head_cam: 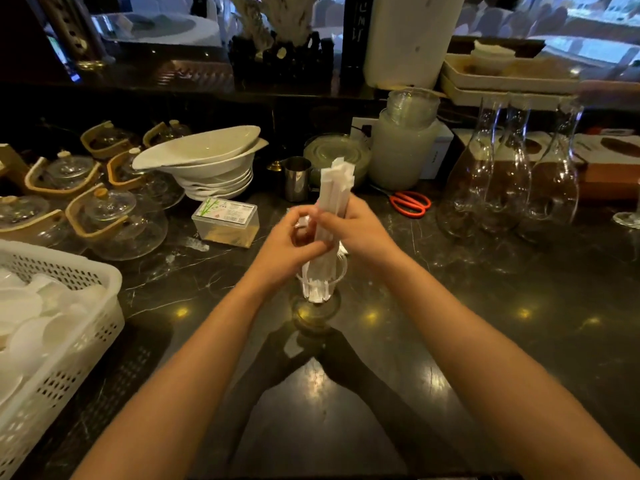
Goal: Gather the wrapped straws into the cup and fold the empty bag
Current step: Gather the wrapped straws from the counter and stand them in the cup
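Left hand (294, 237) and right hand (353, 226) clamped on straws (332, 199) standing in cup (320, 282); dark glossy marble bench (450, 306), dim room.

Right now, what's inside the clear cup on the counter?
The clear cup holds the lower ends of a bundle of wrapped straws standing upright. Both hands, left and right, wrap the bundle's middle, covering that part.
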Tool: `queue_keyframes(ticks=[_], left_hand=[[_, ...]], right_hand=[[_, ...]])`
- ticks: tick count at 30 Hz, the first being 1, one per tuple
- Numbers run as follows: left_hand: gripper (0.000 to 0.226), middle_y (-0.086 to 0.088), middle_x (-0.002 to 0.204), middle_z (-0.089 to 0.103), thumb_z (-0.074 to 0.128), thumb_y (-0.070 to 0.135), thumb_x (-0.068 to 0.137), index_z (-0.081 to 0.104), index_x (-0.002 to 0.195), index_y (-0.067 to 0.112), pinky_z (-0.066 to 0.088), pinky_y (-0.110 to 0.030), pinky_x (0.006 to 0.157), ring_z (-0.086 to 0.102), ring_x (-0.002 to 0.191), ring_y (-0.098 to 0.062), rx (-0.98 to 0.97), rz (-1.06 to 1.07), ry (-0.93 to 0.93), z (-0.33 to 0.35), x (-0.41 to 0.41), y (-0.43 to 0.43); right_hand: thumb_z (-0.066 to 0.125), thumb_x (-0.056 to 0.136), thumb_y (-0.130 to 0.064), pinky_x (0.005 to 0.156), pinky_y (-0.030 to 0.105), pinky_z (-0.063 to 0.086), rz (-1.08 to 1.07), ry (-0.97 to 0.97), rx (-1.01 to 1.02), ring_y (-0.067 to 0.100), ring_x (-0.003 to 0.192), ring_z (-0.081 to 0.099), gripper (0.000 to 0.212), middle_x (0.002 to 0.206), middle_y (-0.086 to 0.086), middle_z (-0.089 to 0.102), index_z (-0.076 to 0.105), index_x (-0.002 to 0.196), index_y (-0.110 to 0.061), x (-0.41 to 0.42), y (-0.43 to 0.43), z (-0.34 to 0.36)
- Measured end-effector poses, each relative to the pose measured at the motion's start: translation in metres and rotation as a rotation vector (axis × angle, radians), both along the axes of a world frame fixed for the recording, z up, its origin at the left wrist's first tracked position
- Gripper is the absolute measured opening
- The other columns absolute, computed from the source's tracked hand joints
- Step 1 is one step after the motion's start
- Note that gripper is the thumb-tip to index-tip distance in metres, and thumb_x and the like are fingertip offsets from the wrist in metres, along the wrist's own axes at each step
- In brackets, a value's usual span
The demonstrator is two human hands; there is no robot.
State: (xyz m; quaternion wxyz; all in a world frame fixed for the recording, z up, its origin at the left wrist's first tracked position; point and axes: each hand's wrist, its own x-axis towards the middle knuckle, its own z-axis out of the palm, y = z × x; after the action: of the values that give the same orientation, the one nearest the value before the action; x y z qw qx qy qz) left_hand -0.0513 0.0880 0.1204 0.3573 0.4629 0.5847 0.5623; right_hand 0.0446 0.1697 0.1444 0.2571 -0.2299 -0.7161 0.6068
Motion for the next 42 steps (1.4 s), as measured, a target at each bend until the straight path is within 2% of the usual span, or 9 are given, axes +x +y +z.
queue_keyframes(ticks=[4,6,9,15,22,30,33,37,42], left_hand=[[0.051,-0.004,0.114,0.059,0.061,0.001,0.079,0.042,0.118,0.027,0.052,-0.028,0.088,0.059,0.103,-0.014,0.003,0.03,0.098,0.013,-0.006,0.022],[0.053,-0.013,0.123,0.057,0.061,0.001,0.078,0.042,0.119,0.029,0.05,-0.039,0.094,0.057,0.112,-0.023,-0.016,0.054,0.121,0.01,-0.009,0.032],[0.052,-0.013,0.118,0.058,0.06,-0.002,0.077,0.044,0.12,0.025,0.051,-0.047,0.092,0.057,0.111,-0.028,-0.082,0.064,0.147,-0.001,-0.013,0.038],[0.051,0.006,0.096,0.057,0.061,-0.003,0.077,0.045,0.124,0.013,0.05,-0.018,0.073,0.056,0.094,-0.01,-0.165,0.071,0.204,-0.019,-0.016,0.037],[0.046,-0.005,0.109,0.062,0.066,0.008,0.076,0.054,0.12,0.014,0.047,-0.026,0.082,0.059,0.1,-0.017,-0.208,0.062,0.296,-0.037,-0.031,0.038],[0.029,-0.003,0.107,0.063,0.06,0.016,0.082,0.064,0.111,0.009,0.043,-0.015,0.076,0.055,0.1,-0.012,-0.24,0.095,0.315,-0.041,-0.039,0.036],[0.025,-0.009,0.102,0.06,0.062,0.017,0.081,0.067,0.104,0.007,0.042,-0.023,0.078,0.053,0.096,-0.017,-0.247,0.135,0.385,-0.039,-0.043,0.04],[0.028,-0.013,0.095,0.065,0.067,0.012,0.076,0.066,0.104,0.008,0.049,-0.044,0.083,0.061,0.092,-0.03,-0.225,0.102,0.372,-0.033,-0.04,0.047],[0.032,-0.017,0.106,0.065,0.066,0.012,0.077,0.061,0.109,0.013,0.056,-0.046,0.083,0.062,0.097,-0.031,-0.244,0.154,0.321,-0.033,-0.043,0.051]], right_hand=[[0.051,0.089,-0.004,0.069,0.019,0.051,0.021,0.041,0.012,0.007,0.076,0.059,0.011,0.079,-0.003,0.057,0.054,0.091,-0.015,-0.006,0.024,0.0],[0.05,0.089,-0.002,0.072,0.021,0.052,0.051,0.025,0.002,0.009,0.08,0.059,0.018,0.084,-0.002,0.059,0.054,0.106,-0.006,-0.009,0.031,-0.007],[0.05,0.089,-0.001,0.067,0.011,0.052,0.085,-0.013,-0.017,0.004,0.082,0.059,0.03,0.089,-0.003,0.061,0.051,0.118,0.0,-0.012,0.036,-0.022],[0.053,0.089,-0.008,0.06,0.001,0.048,0.125,-0.126,-0.004,-0.001,0.078,0.057,0.029,0.088,-0.004,0.059,0.053,0.118,-0.005,-0.016,0.036,-0.044],[0.057,0.086,-0.012,0.079,0.024,0.047,0.092,-0.183,0.01,0.018,0.096,0.057,0.026,0.101,0.006,0.059,0.058,0.111,-0.006,-0.013,0.04,-0.053],[0.059,0.085,-0.01,0.076,0.022,0.047,0.031,-0.197,0.101,0.009,0.084,0.055,0.021,0.089,-0.007,0.057,0.059,0.106,-0.009,-0.006,0.048,-0.056],[0.053,0.089,-0.016,0.07,0.022,0.042,0.026,-0.203,0.094,0.007,0.077,0.051,0.023,0.09,-0.005,0.055,0.051,0.111,-0.011,-0.008,0.047,-0.054],[0.051,0.089,-0.009,0.078,0.019,0.041,0.045,-0.225,0.082,0.01,0.1,0.047,0.035,0.105,-0.005,0.046,0.04,0.122,-0.009,-0.012,0.046,-0.05],[0.042,0.092,-0.002,0.078,0.021,0.047,0.037,-0.276,0.169,0.007,0.097,0.049,0.033,0.118,0.003,0.048,0.042,0.123,-0.011,-0.008,0.051,-0.047]])
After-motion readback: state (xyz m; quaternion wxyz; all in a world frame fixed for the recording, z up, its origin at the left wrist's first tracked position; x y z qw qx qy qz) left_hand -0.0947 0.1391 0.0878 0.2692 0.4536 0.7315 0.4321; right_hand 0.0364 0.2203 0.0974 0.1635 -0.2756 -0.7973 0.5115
